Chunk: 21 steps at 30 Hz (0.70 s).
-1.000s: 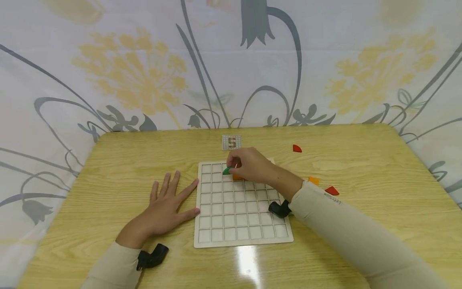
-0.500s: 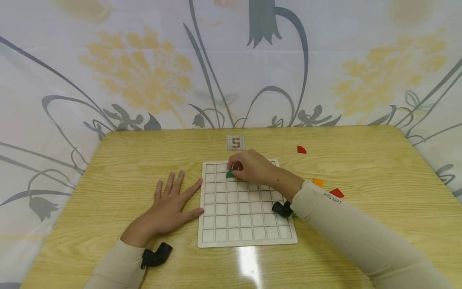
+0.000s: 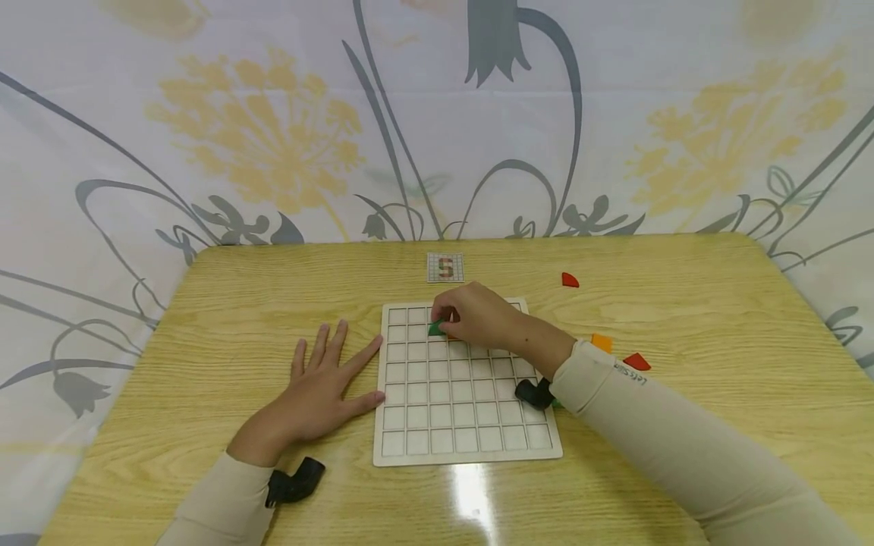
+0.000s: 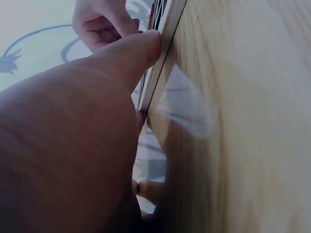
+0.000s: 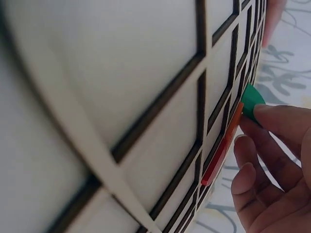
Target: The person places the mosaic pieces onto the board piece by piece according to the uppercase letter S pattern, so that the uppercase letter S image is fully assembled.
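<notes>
I see one green piece (image 3: 434,330) pinched in the right hand (image 3: 481,316). The left hand (image 3: 315,400) lies spread beside one board (image 3: 440,393).

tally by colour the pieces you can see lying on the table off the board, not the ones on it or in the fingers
Red flat fan-shaped pieces: 2
Orange flat piece: 1
Green piece, mostly hidden: 1
Total: 4 showing; the beige fabric sleeve could hide more
</notes>
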{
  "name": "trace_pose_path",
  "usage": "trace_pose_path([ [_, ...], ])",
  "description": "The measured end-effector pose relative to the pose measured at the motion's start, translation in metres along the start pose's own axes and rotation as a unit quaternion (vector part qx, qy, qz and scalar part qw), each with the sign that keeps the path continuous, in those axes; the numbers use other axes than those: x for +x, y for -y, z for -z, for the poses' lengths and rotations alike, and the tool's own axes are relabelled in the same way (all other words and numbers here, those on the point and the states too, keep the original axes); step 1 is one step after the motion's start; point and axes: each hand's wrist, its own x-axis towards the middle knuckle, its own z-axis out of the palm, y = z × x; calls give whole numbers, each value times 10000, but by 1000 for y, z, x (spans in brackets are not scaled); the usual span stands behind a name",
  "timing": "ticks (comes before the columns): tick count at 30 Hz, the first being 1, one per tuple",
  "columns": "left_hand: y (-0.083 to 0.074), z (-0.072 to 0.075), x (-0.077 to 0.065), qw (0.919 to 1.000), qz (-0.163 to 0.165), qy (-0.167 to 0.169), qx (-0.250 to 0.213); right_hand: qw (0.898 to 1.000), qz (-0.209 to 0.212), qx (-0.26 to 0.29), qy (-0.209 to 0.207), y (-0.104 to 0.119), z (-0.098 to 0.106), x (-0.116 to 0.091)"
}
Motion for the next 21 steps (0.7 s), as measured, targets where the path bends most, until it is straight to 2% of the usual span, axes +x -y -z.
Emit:
trace_pose_path([
  [12, 1, 0, 0, 10000, 9, 2, -7, 9999, 60, -44, 130, 1, 0, 0],
  [21, 1, 0, 0, 10000, 43, 0, 8, 9990, -7, -425, 163, 3, 0, -1],
])
